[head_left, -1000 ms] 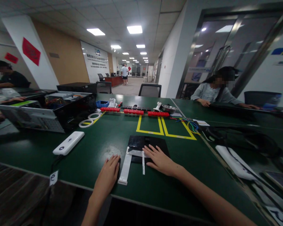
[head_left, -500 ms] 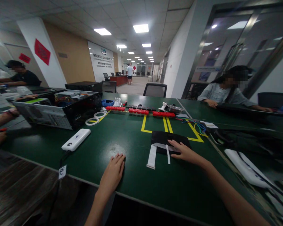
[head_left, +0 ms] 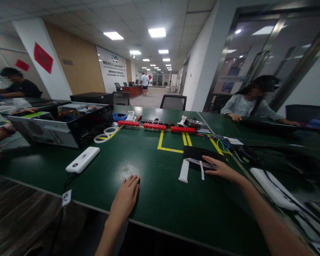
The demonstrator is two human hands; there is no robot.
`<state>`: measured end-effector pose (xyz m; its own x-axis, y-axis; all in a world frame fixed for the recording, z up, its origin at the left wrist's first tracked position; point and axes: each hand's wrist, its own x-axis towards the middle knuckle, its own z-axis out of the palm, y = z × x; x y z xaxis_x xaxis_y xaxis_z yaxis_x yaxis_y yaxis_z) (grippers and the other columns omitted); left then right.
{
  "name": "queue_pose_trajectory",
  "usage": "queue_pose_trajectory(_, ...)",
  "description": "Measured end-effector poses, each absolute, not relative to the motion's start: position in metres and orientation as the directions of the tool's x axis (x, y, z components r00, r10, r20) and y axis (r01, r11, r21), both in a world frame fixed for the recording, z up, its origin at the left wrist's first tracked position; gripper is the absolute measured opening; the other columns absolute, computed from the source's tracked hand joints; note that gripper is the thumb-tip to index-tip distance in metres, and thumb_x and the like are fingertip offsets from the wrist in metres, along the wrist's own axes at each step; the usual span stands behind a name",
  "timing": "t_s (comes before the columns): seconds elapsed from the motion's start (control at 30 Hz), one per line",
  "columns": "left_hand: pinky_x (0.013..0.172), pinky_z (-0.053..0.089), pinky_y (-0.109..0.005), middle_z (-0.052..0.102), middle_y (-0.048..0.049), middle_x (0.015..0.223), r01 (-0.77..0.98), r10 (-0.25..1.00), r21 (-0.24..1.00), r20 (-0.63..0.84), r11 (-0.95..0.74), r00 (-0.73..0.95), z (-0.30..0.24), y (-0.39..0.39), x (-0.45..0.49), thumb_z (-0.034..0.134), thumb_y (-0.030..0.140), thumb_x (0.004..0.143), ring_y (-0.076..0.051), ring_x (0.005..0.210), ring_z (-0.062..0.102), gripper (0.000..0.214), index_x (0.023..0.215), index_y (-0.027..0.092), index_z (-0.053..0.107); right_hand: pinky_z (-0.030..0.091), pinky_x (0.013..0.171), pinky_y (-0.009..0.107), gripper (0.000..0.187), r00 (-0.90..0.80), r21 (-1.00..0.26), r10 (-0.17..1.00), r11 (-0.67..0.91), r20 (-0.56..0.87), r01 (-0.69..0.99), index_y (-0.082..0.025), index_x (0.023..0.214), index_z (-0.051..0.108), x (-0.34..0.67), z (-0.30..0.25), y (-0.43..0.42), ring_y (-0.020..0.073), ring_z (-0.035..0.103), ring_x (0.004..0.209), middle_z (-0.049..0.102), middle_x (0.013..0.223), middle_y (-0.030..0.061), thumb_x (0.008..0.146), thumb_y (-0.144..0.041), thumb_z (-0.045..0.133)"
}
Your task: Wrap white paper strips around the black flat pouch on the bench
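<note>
On the green table's right half lies a thin black flat panel (head_left: 193,152) with white ribbon cables. A wide ribbon cable (head_left: 184,172) folds toward me, and a narrower white strip (head_left: 202,170) hangs beside it. My right hand (head_left: 220,168) rests flat on the panel's right part with its fingers stretched out, covering some of it. My left hand (head_left: 126,193) lies flat and empty on the bare table near the front edge, fingers extended. To the left of that hand is a white power bank (head_left: 83,159) marked 9, with a black cable.
An opened computer case (head_left: 46,131) stands at the left, beside another person's hands. White rings (head_left: 101,138), a blue bin (head_left: 120,117) and red trays (head_left: 154,126) line the back. Coloured wires (head_left: 224,145) and a white device (head_left: 269,186) lie right. A person (head_left: 252,103) sits across.
My right hand and the black panel have shifted to the right and slightly away from me, the cables moving along. My left hand stays in place. The view has moved slightly.
</note>
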<state>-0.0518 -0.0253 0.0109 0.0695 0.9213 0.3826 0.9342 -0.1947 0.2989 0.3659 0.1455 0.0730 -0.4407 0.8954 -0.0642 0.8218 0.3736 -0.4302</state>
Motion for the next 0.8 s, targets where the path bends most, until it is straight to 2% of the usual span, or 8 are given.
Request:
queue_pose_trajectory(0.2, 0.108, 0.03, -0.044, 0.057, -0.0079, 0.131, 0.931, 0.924, 0.31, 0.378, -0.191, 0.063, 0.012, -0.026, -0.052, 0.034, 0.021, 0.094, -0.02, 0.126, 0.045, 0.037, 0.125, 0.019, 0.054, 0.027, 0.108, 0.044, 0.071, -0.487, -0.455, 0.873, 0.422, -0.03, 0.784, -0.02, 0.137, 0.043, 0.385, 0.08, 0.145, 0.0277, 0.034, 0.132, 0.039, 0.143, 0.0081, 0.073, -0.047, 0.056)
queue_pose_trajectory(0.33, 0.107, 0.031, -0.044, 0.057, -0.0078, 0.13, 0.931, 0.923, 0.311, 0.379, -0.194, 0.066, 0.013, -0.026, -0.051, 0.034, 0.022, 0.094, -0.02, 0.126, 0.045, 0.036, 0.124, 0.019, 0.054, 0.034, 0.104, 0.043, 0.062, -0.454, -0.369, 0.891, 0.416, -0.019, 0.831, -0.02, 0.128, 0.053, 0.394, 0.086, 0.145, 0.0283, 0.046, 0.123, 0.051, 0.135, 0.0071, 0.067, -0.032, 0.053)
queue_pose_trajectory(0.47, 0.107, 0.031, -0.044, 0.057, -0.008, 0.131, 0.933, 0.922, 0.305, 0.382, -0.193, 0.066, 0.013, -0.027, -0.051, 0.033, 0.021, 0.094, -0.02, 0.127, 0.045, 0.037, 0.124, 0.018, 0.054, 0.038, 0.101, 0.041, 0.054, -0.442, -0.292, 0.896, 0.431, 0.031, 0.854, -0.02, 0.115, 0.063, 0.391, 0.087, 0.145, 0.0272, 0.053, 0.116, 0.06, 0.124, 0.0071, 0.063, -0.026, 0.05)
queue_pose_trajectory(0.67, 0.108, 0.03, -0.043, 0.056, -0.0095, 0.131, 0.938, 0.925, 0.289, 0.373, -0.19, 0.073, 0.013, -0.026, -0.052, 0.034, 0.022, 0.094, -0.02, 0.127, 0.044, 0.037, 0.125, 0.015, 0.054, 0.045, 0.092, 0.037, 0.043, -0.48, -0.226, 0.871, 0.49, 0.103, 0.842, -0.018, 0.1, 0.067, 0.384, 0.082, 0.146, 0.0253, 0.06, 0.101, 0.067, 0.106, 0.009, 0.063, -0.024, 0.047)
queue_pose_trajectory(0.8, 0.108, 0.031, -0.043, 0.056, -0.0096, 0.131, 0.939, 0.927, 0.288, 0.369, -0.188, 0.073, 0.013, -0.026, -0.052, 0.034, 0.022, 0.094, -0.02, 0.127, 0.044, 0.037, 0.125, 0.015, 0.054, 0.049, 0.081, 0.035, 0.038, -0.444, -0.197, 0.892, 0.452, 0.087, 0.87, -0.021, 0.098, 0.068, 0.381, 0.085, 0.143, 0.0235, 0.064, 0.089, 0.069, 0.096, 0.0066, 0.069, -0.023, 0.044)
